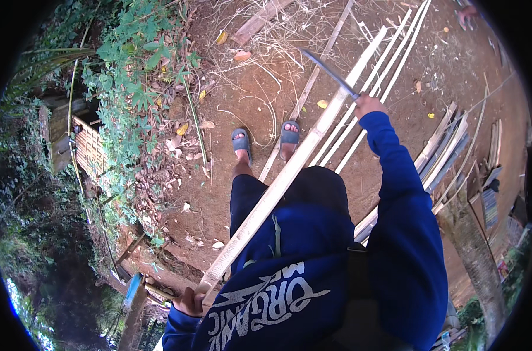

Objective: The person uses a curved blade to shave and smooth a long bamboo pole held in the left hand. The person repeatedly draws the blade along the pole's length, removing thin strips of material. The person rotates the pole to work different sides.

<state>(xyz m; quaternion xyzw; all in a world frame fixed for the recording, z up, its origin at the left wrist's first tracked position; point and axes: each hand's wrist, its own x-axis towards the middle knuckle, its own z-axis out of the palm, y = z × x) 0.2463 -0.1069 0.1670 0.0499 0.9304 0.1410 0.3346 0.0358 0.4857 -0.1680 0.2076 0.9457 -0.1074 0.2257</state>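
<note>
A person in a blue hooded top looks down at their own body and feet, standing on bare reddish-brown ground. The left hand [190,303], low near the bottom edge of the view and close to the body, has its fingers wrapped around the near end of a long pale bamboo strip [289,171]. The strip runs diagonally up and away from that hand, crossing in front of the torso and reaching toward the top of the view. The right arm, in a blue sleeve, is stretched forward and raised, bent slightly at the elbow. The right hand [368,105] is closed in a fist around the handle of a long knife [327,71], whose dark blade points up and to the left, above the far part of the bamboo strip.

Two feet in grey sandals [265,140] stand on the dirt just left of the strip. More thin bamboo slats [389,64] lie on the ground beyond the right hand, and a stack of split slats [447,155] lies further right. Dry leaves and twigs litter the soil. Green leafy plants [140,70] grow along the left edge, with a tree trunk [476,257] at lower right.
</note>
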